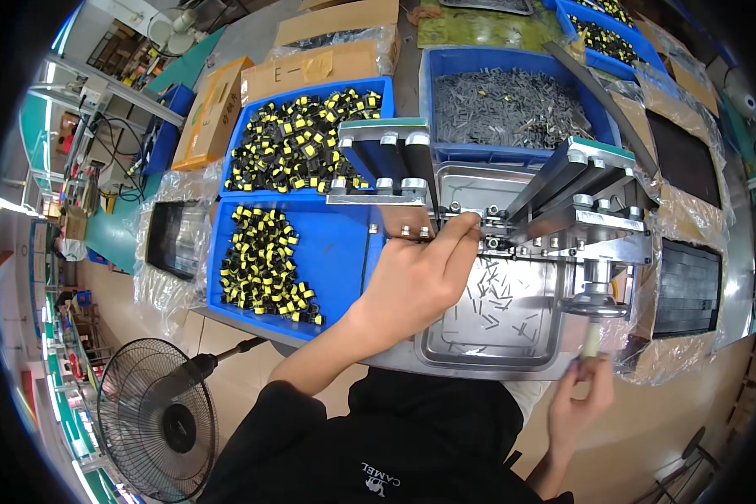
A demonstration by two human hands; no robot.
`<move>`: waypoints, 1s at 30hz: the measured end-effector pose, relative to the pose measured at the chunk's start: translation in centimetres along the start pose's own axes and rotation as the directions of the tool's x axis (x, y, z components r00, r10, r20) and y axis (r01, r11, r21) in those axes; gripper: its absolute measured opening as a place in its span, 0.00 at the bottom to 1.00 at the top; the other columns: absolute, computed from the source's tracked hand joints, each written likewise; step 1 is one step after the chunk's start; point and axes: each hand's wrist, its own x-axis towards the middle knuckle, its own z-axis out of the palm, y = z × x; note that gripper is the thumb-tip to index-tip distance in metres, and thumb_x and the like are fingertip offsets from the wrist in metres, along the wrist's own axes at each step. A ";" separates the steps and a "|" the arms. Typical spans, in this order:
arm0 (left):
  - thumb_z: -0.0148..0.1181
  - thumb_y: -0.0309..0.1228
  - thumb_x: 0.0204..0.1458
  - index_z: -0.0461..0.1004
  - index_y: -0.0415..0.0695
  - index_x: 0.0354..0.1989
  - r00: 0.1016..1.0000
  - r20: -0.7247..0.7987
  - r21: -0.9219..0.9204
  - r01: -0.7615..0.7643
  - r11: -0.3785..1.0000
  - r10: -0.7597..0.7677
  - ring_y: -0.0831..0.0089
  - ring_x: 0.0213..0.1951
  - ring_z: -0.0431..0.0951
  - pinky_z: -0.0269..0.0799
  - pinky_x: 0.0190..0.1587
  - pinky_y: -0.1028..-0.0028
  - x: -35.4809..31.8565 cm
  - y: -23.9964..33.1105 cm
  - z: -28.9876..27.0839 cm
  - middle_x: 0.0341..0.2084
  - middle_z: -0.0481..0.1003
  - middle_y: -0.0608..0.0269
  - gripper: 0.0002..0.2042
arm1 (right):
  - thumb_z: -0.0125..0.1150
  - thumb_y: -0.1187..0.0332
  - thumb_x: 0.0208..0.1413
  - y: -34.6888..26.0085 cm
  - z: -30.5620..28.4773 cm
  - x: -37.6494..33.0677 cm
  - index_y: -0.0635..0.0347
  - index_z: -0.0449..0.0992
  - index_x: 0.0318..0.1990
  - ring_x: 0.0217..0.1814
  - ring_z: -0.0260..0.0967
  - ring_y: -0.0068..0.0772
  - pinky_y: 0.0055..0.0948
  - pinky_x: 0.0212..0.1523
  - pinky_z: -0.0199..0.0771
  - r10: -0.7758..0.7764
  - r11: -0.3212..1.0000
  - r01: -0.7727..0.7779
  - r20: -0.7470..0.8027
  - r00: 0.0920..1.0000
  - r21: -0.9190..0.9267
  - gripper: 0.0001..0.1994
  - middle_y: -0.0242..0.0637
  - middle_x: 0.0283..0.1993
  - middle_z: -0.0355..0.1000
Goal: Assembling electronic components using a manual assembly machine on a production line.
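Note:
My left hand (pixel 420 277) reaches into the middle of a metal hand-operated fixture (pixel 609 223). Its fingers are pressed together at the small clamping blocks; whatever they hold there is hidden. Low on the right, the fingertips of my right hand (pixel 581 393) close round the pale handle (pixel 592 340) hanging below the fixture's round metal knob. Under the fixture lies a steel tray (pixel 445 349) with several thin dark strips (pixel 491 294) scattered in it. Left of my left hand, small black-and-yellow parts (pixel 260 260) heap up in a blue bin (pixel 332 252).
Another blue bin (pixel 386 97) of black-and-yellow parts stands behind. A blue bin (pixel 613 139) of small grey pieces sits beyond the fixture. Plastic-lined cartons (pixel 685 328) flank the right side. A fan (pixel 155 420) stands on the floor at lower left.

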 end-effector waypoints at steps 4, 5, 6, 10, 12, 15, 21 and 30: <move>0.61 0.18 0.47 0.78 0.35 0.37 1.000 0.019 0.012 0.003 1.000 -0.003 0.67 0.21 0.78 0.72 0.22 0.72 0.1 0.1 -0.1 0.43 0.80 0.59 0.08 | 0.57 0.82 0.56 2.5 -0.8 0.7 0.66 0.60 0.31 0.26 0.56 0.33 0.32 0.31 0.63 0.140 0.978 -0.156 -0.116 0.983 -0.137 0.10 0.39 0.24 0.56; 0.61 0.17 0.47 0.78 0.36 0.37 1.000 0.019 0.010 0.003 1.000 -0.003 0.67 0.21 0.78 0.72 0.22 0.72 0.2 0.1 -0.1 0.43 0.80 0.59 0.08 | 0.57 0.82 0.56 2.8 -0.4 0.8 0.66 0.60 0.31 0.26 0.56 0.33 0.32 0.31 0.63 0.140 0.978 -0.155 -0.117 0.983 -0.137 0.10 0.39 0.24 0.56; 0.62 0.17 0.47 0.78 0.36 0.37 1.000 0.018 0.008 0.002 1.000 -0.002 0.67 0.21 0.78 0.72 0.22 0.72 0.2 0.1 -0.1 0.43 0.80 0.59 0.08 | 0.57 0.81 0.56 3.1 0.0 0.9 0.66 0.60 0.31 0.25 0.58 0.35 0.33 0.31 0.64 0.217 0.961 -0.229 -0.086 0.972 -0.156 0.10 0.40 0.24 0.57; 0.62 0.17 0.47 0.78 0.36 0.37 1.000 0.016 0.017 -0.006 1.000 0.005 0.68 0.21 0.78 0.72 0.22 0.72 0.1 0.0 0.0 0.43 0.80 0.60 0.08 | 0.58 0.80 0.55 2.7 1.5 0.7 0.65 0.60 0.32 0.24 0.60 0.40 0.34 0.30 0.67 0.268 0.952 -0.244 0.114 0.957 -0.184 0.11 0.43 0.25 0.59; 0.62 0.17 0.47 0.78 0.36 0.37 1.000 0.016 0.022 -0.011 1.000 0.010 0.68 0.21 0.78 0.71 0.21 0.72 0.1 0.0 0.2 0.43 0.80 0.60 0.08 | 0.59 0.80 0.56 1.2 1.7 0.5 0.64 0.59 0.32 0.25 0.57 0.35 0.29 0.30 0.64 0.188 0.982 -0.190 0.242 0.952 -0.019 0.11 0.40 0.26 0.58; 0.62 0.18 0.47 0.78 0.36 0.38 0.999 0.034 0.022 0.012 1.000 -0.013 0.69 0.21 0.78 0.71 0.22 0.73 -0.1 0.0 -0.1 0.44 0.80 0.61 0.09 | 0.59 0.79 0.58 0.9 0.5 -0.6 0.64 0.59 0.32 0.27 0.55 0.28 0.26 0.31 0.60 0.200 0.978 -0.199 -0.012 0.980 0.068 0.12 0.35 0.27 0.57; 0.61 0.18 0.46 0.79 0.36 0.39 1.000 0.021 0.019 0.009 1.000 -0.010 0.69 0.21 0.77 0.70 0.23 0.72 0.0 0.1 -0.2 0.44 0.80 0.61 0.10 | 0.62 0.77 0.57 3.5 -0.4 1.5 0.66 0.63 0.35 0.29 0.57 0.33 0.29 0.32 0.64 0.145 0.970 -0.168 -0.135 0.980 -0.178 0.10 0.37 0.30 0.56; 0.61 0.18 0.45 0.78 0.36 0.37 1.000 -0.003 0.012 0.014 1.000 -0.014 0.70 0.20 0.76 0.68 0.23 0.72 -0.3 -0.1 -0.1 0.44 0.80 0.62 0.10 | 0.65 0.77 0.57 0.0 0.6 -0.4 0.64 0.60 0.28 0.21 0.52 0.29 0.26 0.23 0.56 0.138 0.984 -0.133 0.032 0.990 -0.117 0.15 0.34 0.20 0.54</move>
